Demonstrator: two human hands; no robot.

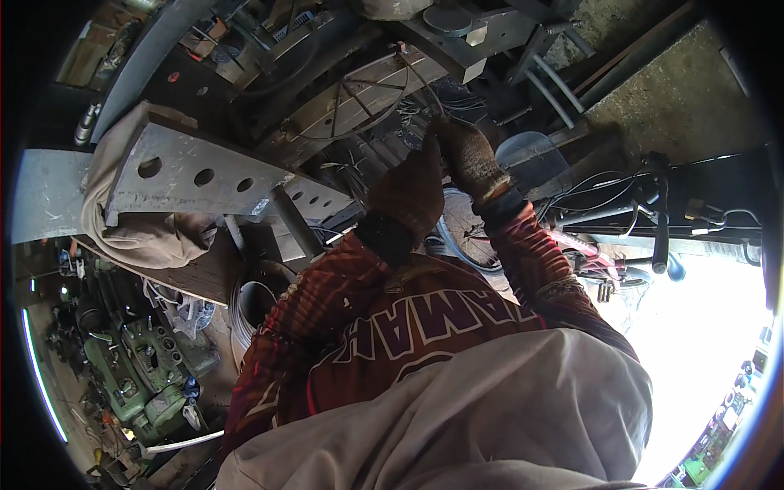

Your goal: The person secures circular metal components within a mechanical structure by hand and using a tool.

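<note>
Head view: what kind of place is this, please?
Probably a metal workshop. A steel beam with drilled holes lies on a bench, green machines stand at lower left, and both gloved hands, left and right, work on thin wire.

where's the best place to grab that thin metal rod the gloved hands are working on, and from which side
Probably the rod's lower stretch, just above where the right hand already meets it, coming from below. It runs slim and bare from the glove up to the spoked metal ring, so fingers can wrap it fully there. Its upper end sits against the ring, leaving little room. The left hand is alongside.
</note>
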